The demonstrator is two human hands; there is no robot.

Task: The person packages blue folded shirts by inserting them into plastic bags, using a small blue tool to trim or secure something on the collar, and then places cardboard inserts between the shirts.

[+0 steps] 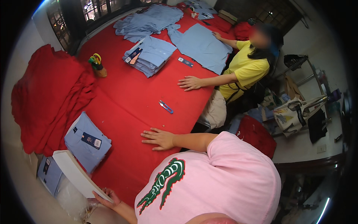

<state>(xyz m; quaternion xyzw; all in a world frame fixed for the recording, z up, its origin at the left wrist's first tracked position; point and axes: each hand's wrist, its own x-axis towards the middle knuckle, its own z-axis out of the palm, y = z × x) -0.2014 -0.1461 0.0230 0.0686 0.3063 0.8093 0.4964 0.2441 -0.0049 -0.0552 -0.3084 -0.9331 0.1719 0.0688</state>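
Note:
At the lower left, my left hand (pixel 106 197) grips the near end of a long white slab (pixel 76 173), which looks like a stack of card sheets. My right hand (pixel 159 139) lies palm down on the red cloth (pixel 126 164), fingers spread, holding nothing. Beyond it are blue thread snips (pixel 166 106), apart from my fingers. Beside the slab rests a folded light-blue shirt (pixel 87 140) with a dark hang tag (pixel 91 140). Another folded blue shirt (pixel 48 173) sits on the slab's other side, partly covered.
A co-worker in yellow (pixel 248 65) stands across the table, one hand flat on the cloth, the other by a spread blue shirt (pixel 203 46). Stacked folded shirts (pixel 153 54), loose tags (pixel 185 62), scissors in a holder (pixel 97 65) and a red fabric pile (pixel 52 97) occupy the table.

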